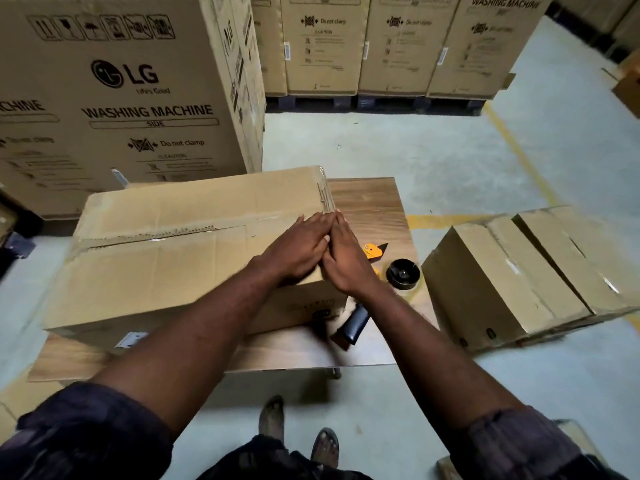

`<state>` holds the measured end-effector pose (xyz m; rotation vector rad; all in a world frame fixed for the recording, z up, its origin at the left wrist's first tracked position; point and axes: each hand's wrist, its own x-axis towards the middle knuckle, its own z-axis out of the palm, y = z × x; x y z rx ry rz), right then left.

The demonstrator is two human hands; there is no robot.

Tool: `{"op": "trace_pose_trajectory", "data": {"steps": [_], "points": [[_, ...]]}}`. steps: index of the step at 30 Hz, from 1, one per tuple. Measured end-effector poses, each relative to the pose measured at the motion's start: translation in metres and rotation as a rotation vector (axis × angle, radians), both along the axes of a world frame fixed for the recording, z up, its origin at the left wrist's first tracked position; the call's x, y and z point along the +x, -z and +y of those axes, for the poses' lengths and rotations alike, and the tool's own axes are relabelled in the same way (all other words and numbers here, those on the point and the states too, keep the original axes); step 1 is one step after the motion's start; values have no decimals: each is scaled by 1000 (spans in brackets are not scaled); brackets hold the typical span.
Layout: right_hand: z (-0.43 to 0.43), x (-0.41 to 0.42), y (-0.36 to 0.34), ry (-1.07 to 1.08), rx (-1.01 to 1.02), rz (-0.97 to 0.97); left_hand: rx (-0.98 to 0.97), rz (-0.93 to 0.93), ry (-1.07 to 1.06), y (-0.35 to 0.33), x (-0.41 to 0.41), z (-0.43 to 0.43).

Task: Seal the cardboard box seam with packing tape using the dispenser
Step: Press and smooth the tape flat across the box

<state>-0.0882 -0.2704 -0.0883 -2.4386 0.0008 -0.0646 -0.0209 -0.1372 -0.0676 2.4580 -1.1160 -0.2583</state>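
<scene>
The cardboard box (166, 265) lies on its side across the wooden table (367, 199), filling the table's left and middle. Its seam (194, 232) runs from 9 o'clock to 3 o'clock along the top. The left stretch of the seam looks ragged, and glossy clear tape (277, 218) shows on the right stretch.

Your left hand (298, 251) lies flat on the top at the box's right end, fingers straight and grasping nothing. Your right hand (346, 261) touches it side by side, fingers also straight, pressed over the box's right edge and gripping nothing.

The tape dispenser (355, 325) lies on the table just beside that end, partly hidden by your right forearm. Its dark handle points to 6 o'clock, and its orange guard and black hub lie toward 3 o'clock.

A second cardboard box (519, 278) sits on the floor at 3 o'clock. An LG washing machine carton (138, 98) stands at 10 o'clock, and more cartons (391, 46) line up at 12 o'clock.
</scene>
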Motion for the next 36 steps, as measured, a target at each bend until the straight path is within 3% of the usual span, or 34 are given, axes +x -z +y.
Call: {"op": "trace_pose_trajectory", "data": {"steps": [12, 16, 21, 25, 27, 33, 36], "points": [[5, 1, -11, 224, 166, 54, 231, -136, 20, -4, 89, -26], [1, 35, -29, 435, 259, 50, 134, -186, 138, -8, 89, -45], [6, 64, -39, 577, 496, 119, 32, -63, 235, 5, 109, -38], [27, 50, -20, 485, 105, 38, -17, -203, 323, 0, 144, -36], [28, 49, -16, 491, 2, 28, -35, -286, 352, -2, 164, -38], [27, 57, -17, 558, 25, 95, 93, -74, 70, 5, 198, -47], [22, 73, -24, 585, 62, 131, -49, -172, 54, 5, 178, -54]]}}
